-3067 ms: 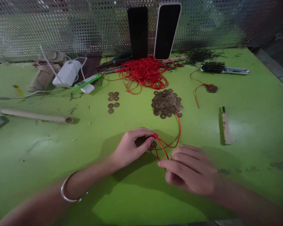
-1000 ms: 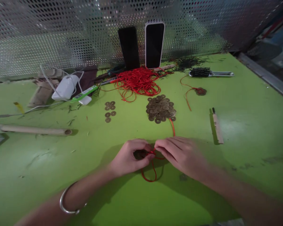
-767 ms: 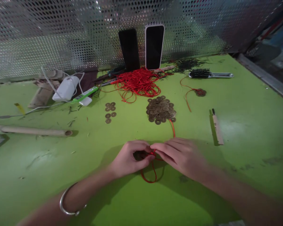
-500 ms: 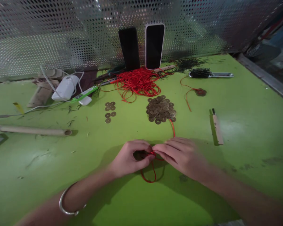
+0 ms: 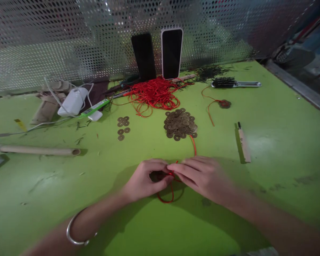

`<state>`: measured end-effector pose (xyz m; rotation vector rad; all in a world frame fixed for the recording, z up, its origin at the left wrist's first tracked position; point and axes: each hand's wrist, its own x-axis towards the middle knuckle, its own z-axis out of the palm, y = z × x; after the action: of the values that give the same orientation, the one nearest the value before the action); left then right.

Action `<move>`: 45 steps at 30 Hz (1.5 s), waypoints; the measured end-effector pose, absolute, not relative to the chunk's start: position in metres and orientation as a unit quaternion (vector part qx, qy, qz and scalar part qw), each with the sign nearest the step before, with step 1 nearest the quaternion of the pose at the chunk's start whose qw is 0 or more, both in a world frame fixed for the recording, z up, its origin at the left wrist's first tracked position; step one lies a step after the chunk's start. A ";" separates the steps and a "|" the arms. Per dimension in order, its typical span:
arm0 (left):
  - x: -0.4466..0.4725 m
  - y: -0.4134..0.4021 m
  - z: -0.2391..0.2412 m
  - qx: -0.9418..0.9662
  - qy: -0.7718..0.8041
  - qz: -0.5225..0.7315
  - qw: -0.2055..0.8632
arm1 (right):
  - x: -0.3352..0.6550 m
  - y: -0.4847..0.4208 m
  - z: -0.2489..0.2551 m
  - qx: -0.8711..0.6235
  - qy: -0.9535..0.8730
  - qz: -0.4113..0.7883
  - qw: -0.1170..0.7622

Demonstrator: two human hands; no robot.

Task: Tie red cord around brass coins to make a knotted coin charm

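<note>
The bare left hand (image 5: 142, 179) is clamping fingers on the thin red cord (image 5: 165, 202), near the heaped, round brown coins (image 5: 180, 124); the right hand (image 5: 202, 174) is touching the knot (image 5: 171, 173), finger grip unclear. Slack left fingers would be loosening it.

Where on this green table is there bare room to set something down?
Bare green shows between the coin pile and the wooden tool, and from that tool to the table's right edge. Another lies nearer than the red loop, between the forearms. Crowded: the back, from the white box past the red cord heap to the hairbrush.
</note>
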<state>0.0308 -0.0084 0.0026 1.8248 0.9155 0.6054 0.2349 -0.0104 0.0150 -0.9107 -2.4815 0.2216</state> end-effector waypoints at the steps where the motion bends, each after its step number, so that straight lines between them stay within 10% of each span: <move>1: 0.031 -0.008 0.003 0.749 0.374 0.250 0.486 | 0.234 -0.011 0.015 -0.335 -0.906 0.080 0.246; 45: 0.031 -0.007 0.005 0.748 0.363 0.252 0.495 | 0.234 -0.008 0.014 -0.307 -0.910 0.095 0.261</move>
<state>0.0307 -0.0071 0.0051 1.8137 0.8794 0.6113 0.2343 -0.0084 0.0142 -0.8322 -2.4641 0.2576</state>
